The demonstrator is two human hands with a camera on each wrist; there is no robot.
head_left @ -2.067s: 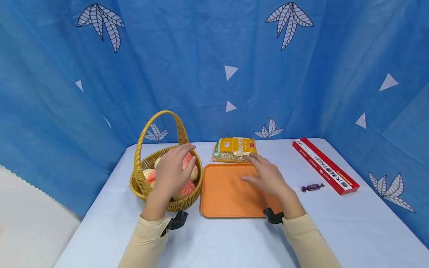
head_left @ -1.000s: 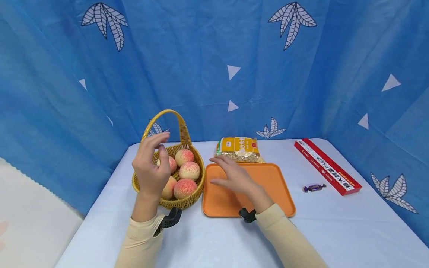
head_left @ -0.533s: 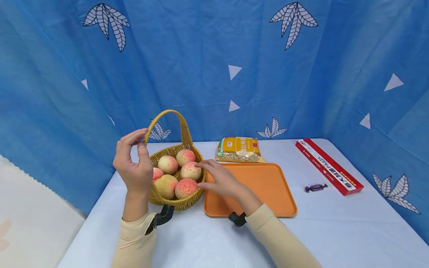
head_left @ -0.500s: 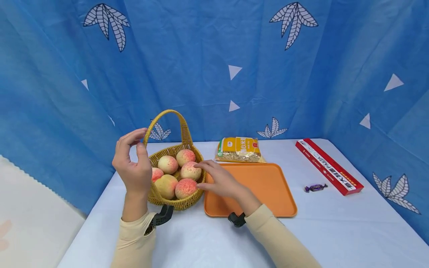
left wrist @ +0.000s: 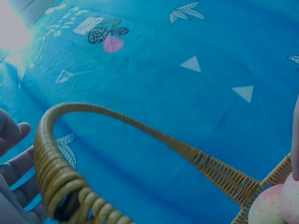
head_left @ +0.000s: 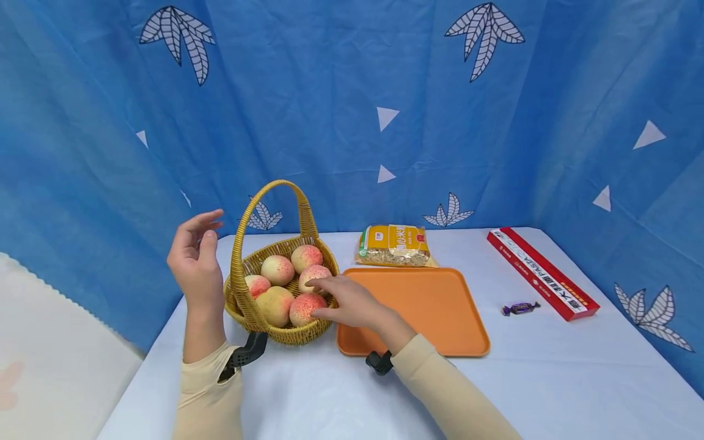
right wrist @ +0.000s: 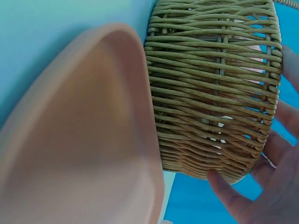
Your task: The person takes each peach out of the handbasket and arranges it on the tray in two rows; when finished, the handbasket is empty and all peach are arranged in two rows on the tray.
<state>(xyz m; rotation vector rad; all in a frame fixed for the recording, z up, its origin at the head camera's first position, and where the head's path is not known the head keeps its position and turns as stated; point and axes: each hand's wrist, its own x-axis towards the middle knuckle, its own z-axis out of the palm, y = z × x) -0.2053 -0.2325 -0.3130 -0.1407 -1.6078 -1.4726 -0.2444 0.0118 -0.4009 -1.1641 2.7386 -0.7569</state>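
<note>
A wicker basket (head_left: 297, 335) with a tall arched handle (head_left: 240, 244) holds several peaches, among them a red-speckled peach (head_left: 307, 308) and a yellower peach (head_left: 274, 305). My right hand (head_left: 352, 302) hovers over the basket's right rim, fingers spread above the peaches nearest it. In the right wrist view, its thumb (right wrist: 226, 191) lies by the woven wall; whether it touches I cannot tell. To the left of the handle, my left hand (head_left: 195, 260) is raised with loosely bent fingers and nothing in it. The left wrist view has those fingers (left wrist: 16, 168) just beside the handle.
Right of the basket lies an orange tray (head_left: 429, 311), partly under my right forearm. Behind the tray is a yellow pasta bag (head_left: 393, 245). A purple-wrapped candy (head_left: 520, 308) and a long red pasta box (head_left: 541, 274) lie farther right. Blue curtain surrounds the white table.
My right hand has moved left from above the tray to the basket's right rim. My left hand has moved left from over the peaches to outside the handle. The peaches stay in the basket.
</note>
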